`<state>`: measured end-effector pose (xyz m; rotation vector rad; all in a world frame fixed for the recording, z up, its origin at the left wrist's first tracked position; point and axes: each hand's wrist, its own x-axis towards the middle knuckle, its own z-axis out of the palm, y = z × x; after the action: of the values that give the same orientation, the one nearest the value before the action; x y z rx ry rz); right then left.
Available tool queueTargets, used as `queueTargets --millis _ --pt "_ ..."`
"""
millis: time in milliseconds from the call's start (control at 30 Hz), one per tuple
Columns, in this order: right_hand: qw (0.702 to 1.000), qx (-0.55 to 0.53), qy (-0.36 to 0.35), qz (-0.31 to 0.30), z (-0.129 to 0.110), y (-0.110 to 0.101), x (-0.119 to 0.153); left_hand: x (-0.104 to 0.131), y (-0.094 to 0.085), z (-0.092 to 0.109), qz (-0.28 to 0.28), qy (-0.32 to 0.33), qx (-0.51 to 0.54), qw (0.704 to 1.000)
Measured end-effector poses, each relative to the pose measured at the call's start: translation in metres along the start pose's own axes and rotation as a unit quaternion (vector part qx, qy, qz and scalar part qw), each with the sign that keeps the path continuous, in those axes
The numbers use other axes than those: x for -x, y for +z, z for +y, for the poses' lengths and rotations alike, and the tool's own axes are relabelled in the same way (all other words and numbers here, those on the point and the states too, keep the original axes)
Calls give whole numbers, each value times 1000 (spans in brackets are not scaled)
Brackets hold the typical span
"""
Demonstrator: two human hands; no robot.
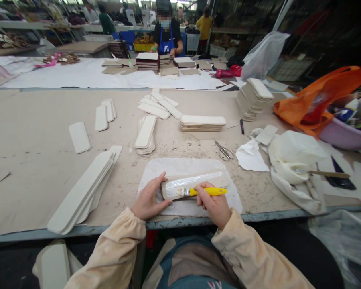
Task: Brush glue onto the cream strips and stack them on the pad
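Note:
A yellow-handled brush (210,191) is held in my right hand (212,202), its bristles on the left part of a long rounded panel (198,180) that looks wet and shiny. The panel lies on a white sheet (186,164) near the table's front edge. My left hand (151,196) rests at the panel's left end with thumb and fingers spread apart, the fingertips by its edge.
Long white strips (84,192) lie at the left front. Beyond the sheet are stacked pieces (202,123) and scissors (224,151). On the right stand a white-lined container (296,156) with a stick and an orange bag (319,100). A person (167,38) works across the table.

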<state>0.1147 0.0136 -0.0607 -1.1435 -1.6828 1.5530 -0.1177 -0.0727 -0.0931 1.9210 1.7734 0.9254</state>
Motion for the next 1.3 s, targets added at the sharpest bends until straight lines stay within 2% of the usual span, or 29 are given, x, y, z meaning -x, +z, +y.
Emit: queueTargets --millis 367,600,733,833,967,1067,1200,1300 --pt "986 101 -10 133 11 -85 -2 0 1 -2 1 -6 -24 1000" --pt "966 166 -33 193 19 -117 -3 1 2 -7 -7 -10 -36 999" --pt "960 174 -57 212 18 -119 1 1 2 -6 0 -7 -42 999" --pt "966 128 -72 214 16 -110 4 1 2 -5 1 -6 -45 999" --pt "982 55 -71 168 17 -91 6 1 2 -4 2 -6 -48 999" --pt "983 96 -69 143 21 -87 6 0 2 -5 3 -8 -48 999" --pt "962 154 -67 214 22 -95 4 1 3 -7 3 -5 -49 999" --pt "962 113 -75 237 19 -90 -1 1 3 -7 4 -2 -48 999"
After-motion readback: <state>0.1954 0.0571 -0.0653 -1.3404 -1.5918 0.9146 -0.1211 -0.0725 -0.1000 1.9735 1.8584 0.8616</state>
